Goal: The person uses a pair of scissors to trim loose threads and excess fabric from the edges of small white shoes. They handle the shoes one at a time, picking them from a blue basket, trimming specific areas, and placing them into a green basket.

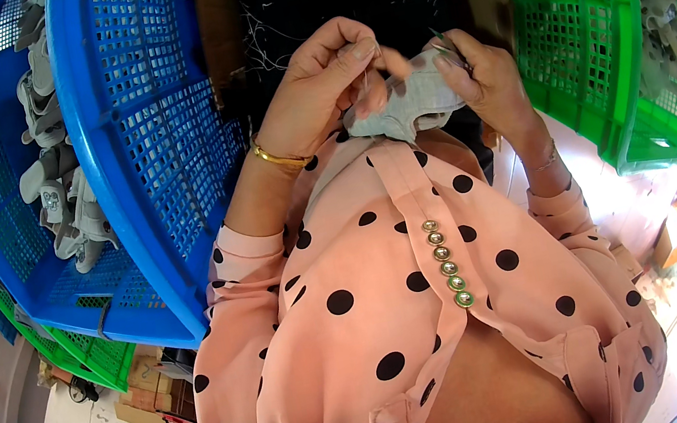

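My left hand point(324, 78) is closed, its thumb and forefinger pinched together. A thin pale thread point(365, 82) runs down from the fingertips. Just right of it, above my lap, is a light grey fabric shoe upper point(406, 109), its opening turned toward me. My right hand point(489, 81) is closed around the far right side of this upper. A small, dark, pointed tool like thread snips point(444, 40) sticks out between the right thumb and fingers; its handles are hidden in the palm.
A tall blue plastic basket point(88, 101) stands close on my left, with several grey shoe uppers point(64, 196) in it. On my right is a green basket point(571, 16) holding more grey pieces point(660, 19). Loose white threads point(264, 43) lie on dark cloth ahead.
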`<state>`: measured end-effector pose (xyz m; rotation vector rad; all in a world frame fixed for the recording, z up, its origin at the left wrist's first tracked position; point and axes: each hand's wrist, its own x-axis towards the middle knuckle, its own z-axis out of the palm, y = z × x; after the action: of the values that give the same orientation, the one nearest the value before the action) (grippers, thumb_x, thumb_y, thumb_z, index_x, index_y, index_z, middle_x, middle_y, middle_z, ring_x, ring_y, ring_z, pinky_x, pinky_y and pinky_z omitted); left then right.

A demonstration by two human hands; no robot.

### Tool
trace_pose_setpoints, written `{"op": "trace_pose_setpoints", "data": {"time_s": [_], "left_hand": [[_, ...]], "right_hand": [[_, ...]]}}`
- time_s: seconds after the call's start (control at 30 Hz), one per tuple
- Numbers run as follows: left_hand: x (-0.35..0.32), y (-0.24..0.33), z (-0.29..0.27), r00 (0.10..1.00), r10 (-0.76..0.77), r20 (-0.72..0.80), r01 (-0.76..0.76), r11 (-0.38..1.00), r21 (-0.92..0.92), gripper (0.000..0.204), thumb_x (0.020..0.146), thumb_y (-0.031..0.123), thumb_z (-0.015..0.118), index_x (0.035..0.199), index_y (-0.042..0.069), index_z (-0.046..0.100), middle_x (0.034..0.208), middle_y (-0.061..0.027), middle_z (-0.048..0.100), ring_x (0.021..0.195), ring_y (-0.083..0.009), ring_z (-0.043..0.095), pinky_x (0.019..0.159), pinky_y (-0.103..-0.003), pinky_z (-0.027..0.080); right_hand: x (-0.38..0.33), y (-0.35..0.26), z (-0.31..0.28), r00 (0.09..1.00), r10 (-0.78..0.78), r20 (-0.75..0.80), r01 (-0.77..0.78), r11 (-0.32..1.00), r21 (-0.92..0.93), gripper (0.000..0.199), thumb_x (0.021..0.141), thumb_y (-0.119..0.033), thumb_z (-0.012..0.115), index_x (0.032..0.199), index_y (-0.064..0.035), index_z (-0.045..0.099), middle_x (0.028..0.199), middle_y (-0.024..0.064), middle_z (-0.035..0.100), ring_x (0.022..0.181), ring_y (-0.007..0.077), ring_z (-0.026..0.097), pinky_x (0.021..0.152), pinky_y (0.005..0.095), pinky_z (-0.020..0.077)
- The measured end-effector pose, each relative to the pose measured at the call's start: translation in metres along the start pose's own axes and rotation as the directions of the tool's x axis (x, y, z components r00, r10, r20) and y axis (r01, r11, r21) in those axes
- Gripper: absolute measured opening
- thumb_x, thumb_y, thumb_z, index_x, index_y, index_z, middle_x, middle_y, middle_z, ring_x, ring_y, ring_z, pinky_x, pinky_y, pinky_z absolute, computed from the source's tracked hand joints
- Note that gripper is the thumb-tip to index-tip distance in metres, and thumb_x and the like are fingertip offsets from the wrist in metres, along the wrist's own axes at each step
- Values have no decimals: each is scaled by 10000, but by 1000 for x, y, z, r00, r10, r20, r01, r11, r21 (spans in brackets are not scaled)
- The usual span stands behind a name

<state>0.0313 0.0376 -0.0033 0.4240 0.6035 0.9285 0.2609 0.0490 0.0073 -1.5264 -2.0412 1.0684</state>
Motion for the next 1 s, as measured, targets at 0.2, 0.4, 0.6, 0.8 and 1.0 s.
{"op": "trace_pose_setpoints", "data": {"time_s": [0.2,0.4,0.6,0.8,1.0], "left_hand": [[-1,9,10,987,152,54,-80,171,982,316,898,278,681,965,-13,578,627,-80,489,531,-105,437,492,-261,361],[12,-17,10,991,-64,-117,120,808,577,381,944,222,626,611,105,484,586,75,359,557,-24,311,485,-206,275],[15,-42,22,970,72,-232,-2,958,288,390,961,151,580,602,118,433,577,113,350,525,14,270,441,-188,223],[17,-44,23,978,84,-193,-23,954,300,382,973,146,561,616,116,430,575,112,347,522,14,265,436,-187,216],[14,-43,25,983,51,-176,-1,963,271,376,978,155,554,625,109,433,571,100,373,483,8,299,414,-190,230]], "right_hand": [[-4,8,4,999,-29,-29,28,999,-24,287,911,-308,633,950,-28,588,707,140,586,594,308,568,553,352,445],[-15,13,11,997,-12,-76,13,1000,8,307,920,-342,624,983,-45,581,747,136,614,656,313,614,578,350,471],[-21,16,-11,998,-43,-55,27,962,-271,347,929,-373,612,894,-33,559,730,129,635,653,299,643,550,344,480],[-8,-29,-48,975,-80,205,154,915,-373,380,928,-361,607,734,-40,547,498,86,536,373,224,555,412,323,419],[11,-44,-48,908,32,418,219,814,-538,371,929,-361,598,760,-32,570,490,111,535,424,243,589,423,335,425]]}}
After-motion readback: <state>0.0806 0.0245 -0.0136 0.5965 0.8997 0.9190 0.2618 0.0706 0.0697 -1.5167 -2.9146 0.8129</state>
